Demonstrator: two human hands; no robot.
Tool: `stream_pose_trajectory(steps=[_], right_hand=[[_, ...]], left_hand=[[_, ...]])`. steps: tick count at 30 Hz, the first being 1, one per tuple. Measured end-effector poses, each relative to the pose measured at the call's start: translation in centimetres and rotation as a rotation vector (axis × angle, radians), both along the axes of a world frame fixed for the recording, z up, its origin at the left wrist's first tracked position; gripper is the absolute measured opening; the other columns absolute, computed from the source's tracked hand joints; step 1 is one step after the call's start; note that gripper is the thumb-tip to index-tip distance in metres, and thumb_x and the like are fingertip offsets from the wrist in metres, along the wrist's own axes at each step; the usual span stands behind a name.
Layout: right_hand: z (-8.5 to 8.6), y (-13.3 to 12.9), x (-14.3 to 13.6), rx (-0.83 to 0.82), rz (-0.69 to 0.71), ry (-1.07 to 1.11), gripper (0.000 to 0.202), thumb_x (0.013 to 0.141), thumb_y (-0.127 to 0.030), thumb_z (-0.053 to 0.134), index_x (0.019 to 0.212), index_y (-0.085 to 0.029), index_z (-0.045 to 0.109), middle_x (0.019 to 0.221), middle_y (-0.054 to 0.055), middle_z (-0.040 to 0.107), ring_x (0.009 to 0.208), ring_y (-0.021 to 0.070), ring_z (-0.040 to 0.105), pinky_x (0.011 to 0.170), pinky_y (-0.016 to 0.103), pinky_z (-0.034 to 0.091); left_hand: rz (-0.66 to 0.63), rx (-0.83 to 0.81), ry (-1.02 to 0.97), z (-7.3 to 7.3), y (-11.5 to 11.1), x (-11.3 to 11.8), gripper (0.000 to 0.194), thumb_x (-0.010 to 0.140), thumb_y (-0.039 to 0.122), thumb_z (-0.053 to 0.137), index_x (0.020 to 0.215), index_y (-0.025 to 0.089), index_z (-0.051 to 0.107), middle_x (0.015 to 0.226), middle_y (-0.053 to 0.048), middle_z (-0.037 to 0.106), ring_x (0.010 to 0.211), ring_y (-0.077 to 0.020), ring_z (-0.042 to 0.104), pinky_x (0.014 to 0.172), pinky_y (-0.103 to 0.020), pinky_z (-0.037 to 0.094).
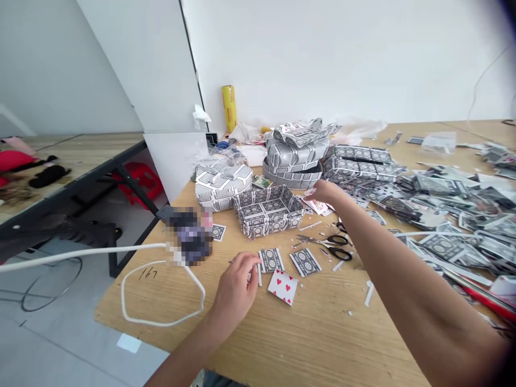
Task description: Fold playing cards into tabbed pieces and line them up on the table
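My left hand (236, 282) rests low over the table with its fingers curled around the edge of a patterned playing card (259, 277), which they partly cover. Beside it lie two cards with grey patterned backs, a near one (272, 260) and another (305, 262), and a face-up card with red hearts (282, 287). My right hand (325, 192) reaches across to a small pile of face-up cards (316, 205); its fingertips are mostly hidden, so their grip is unclear. Just left of that pile stands an open rectangular box (270, 220) made of folded cards.
Black-handled scissors (332, 244) lie amid paper scraps. Behind are a card-covered box (223, 185), stacked card containers (298, 156) and another card box (358, 161). Loose cards (439, 215) heap at right. A white cable (161, 323) loops at the left edge near a dark blurred object (191, 239).
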State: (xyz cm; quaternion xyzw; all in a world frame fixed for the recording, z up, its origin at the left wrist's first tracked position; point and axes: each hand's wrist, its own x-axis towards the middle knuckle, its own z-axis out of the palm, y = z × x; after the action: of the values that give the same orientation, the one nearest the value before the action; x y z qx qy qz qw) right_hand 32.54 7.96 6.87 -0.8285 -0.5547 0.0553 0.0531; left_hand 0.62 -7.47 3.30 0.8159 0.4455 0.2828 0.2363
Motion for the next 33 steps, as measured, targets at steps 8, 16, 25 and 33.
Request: stream_pose_trajectory(steps=[8,16,25,33], right_hand=[[6.1,-10.4,-8.9,0.718,0.612,0.086,0.051,0.086,-0.038,0.061,0.132,-0.02,0.051,0.127,0.011,0.059,0.124,0.0292,0.048,0.104,0.047,0.038],[-1.8,-22.6,-12.3,0.491,0.952,-0.023,0.046,0.092,-0.023,0.053,0.137,-0.018,0.047,0.131,0.008,0.06,0.126,0.027,0.048,0.101,0.047,0.043],[-3.5,-27.3,-9.5,0.395,0.859,0.139,0.034,0.096,-0.025,0.047,0.127,-0.018,0.058,0.132,0.012,0.058,0.126,0.0251,0.05,0.094,0.038,0.053],[-7.2,-28.3,-9.8,0.35,0.784,0.342,0.036,0.096,-0.024,0.048,0.131,-0.016,0.054,0.129,0.012,0.06,0.127,0.0231,0.051,0.1,0.037,0.051]], left_hand=[[0.412,-0.075,-0.544,3.0,0.8,-1.7,0.037,0.092,0.035,0.049,0.126,0.023,0.041,0.123,-0.011,0.054,0.106,-0.0192,0.058,0.088,-0.035,0.049],[-0.098,-0.923,-0.897,0.9,-3.3,1.8,0.05,0.08,0.034,0.069,0.121,0.022,0.042,0.103,-0.008,0.062,0.09,-0.0173,0.063,0.081,-0.032,0.051],[-0.169,-0.856,-0.48,-0.8,-4.0,0.9,0.037,0.086,0.035,0.061,0.118,0.022,0.05,0.102,-0.006,0.061,0.091,-0.0171,0.062,0.081,-0.033,0.053],[-0.357,0.228,0.093,-3.3,-5.8,1.1,0.017,0.088,0.022,0.059,0.104,0.019,0.064,0.107,-0.006,0.068,0.103,-0.0196,0.063,0.087,-0.035,0.054]])
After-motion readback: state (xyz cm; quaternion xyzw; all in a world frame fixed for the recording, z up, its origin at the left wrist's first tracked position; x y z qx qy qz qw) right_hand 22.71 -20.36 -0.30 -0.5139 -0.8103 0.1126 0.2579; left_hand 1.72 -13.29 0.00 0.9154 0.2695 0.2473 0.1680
